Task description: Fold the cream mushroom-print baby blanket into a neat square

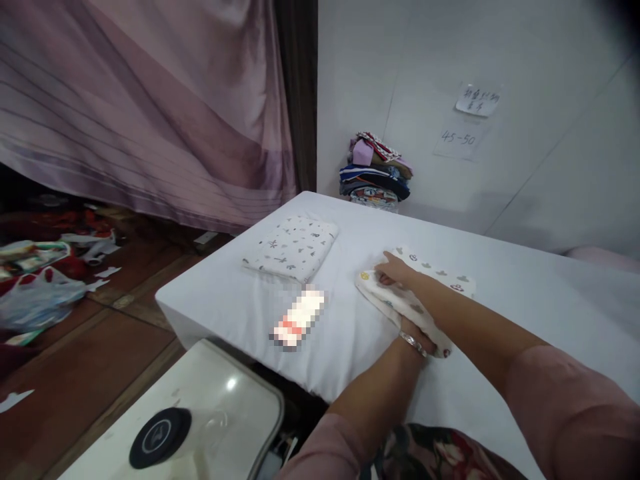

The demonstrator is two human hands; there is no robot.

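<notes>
A white cloth with small printed motifs lies partly folded over on the white-covered table. My right hand is at its far left edge, fingers closed on the fabric. My left hand, with a silver bracelet at the wrist, reaches under the turned-over flap; its fingers are mostly hidden by the cloth. To the left lies a neatly folded white cloth with dark leaf-like prints, apart from both hands. Between that and the table's near edge is a blurred-out, bright oblong object.
The white table meets a pale wall at the back. A stack of folded clothes stands beyond its far edge. At front left is a white surface with a round black object. Plastic bags lie on the floor beneath a pink curtain.
</notes>
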